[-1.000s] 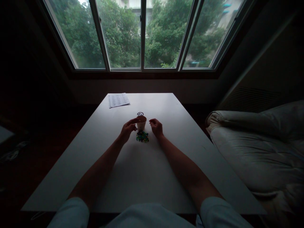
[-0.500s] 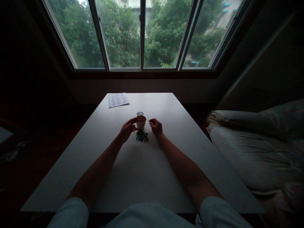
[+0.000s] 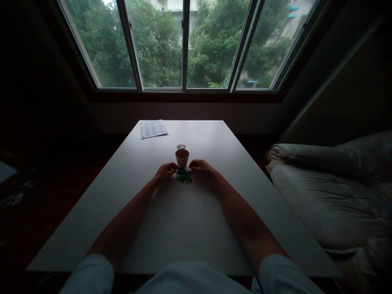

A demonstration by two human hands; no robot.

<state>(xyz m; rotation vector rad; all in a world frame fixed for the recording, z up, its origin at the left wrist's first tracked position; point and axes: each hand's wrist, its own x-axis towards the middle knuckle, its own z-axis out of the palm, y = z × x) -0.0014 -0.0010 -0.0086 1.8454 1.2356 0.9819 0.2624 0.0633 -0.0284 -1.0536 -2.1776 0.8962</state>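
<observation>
A paper cup [image 3: 182,160] stands upright on the white table, its mouth facing up. Just in front of its base lies a pile of small beads or pieces [image 3: 183,176], mostly green and blue with some yellow. My left hand [image 3: 165,170] is at the left of the pile, thumb and fingers slightly apart, with nothing visible between them. On the other side, my right hand [image 3: 202,166] is close to the cup's lower right, fingers curled and tips together. Whatever these fingertips may hold is too small to make out.
Behind the cup lies a small dark-edged ring-shaped item [image 3: 181,146]. Printed sheets of paper [image 3: 153,129] rest at the table's [image 3: 183,228] far left corner. A pale padded sofa [image 3: 306,196] stands to the right, and a window [image 3: 162,49] is beyond the table.
My left hand has let go of the cup and come down beside the pile. My right hand has lowered and moved slightly left, closer to the pile. The cup stays where it was.
</observation>
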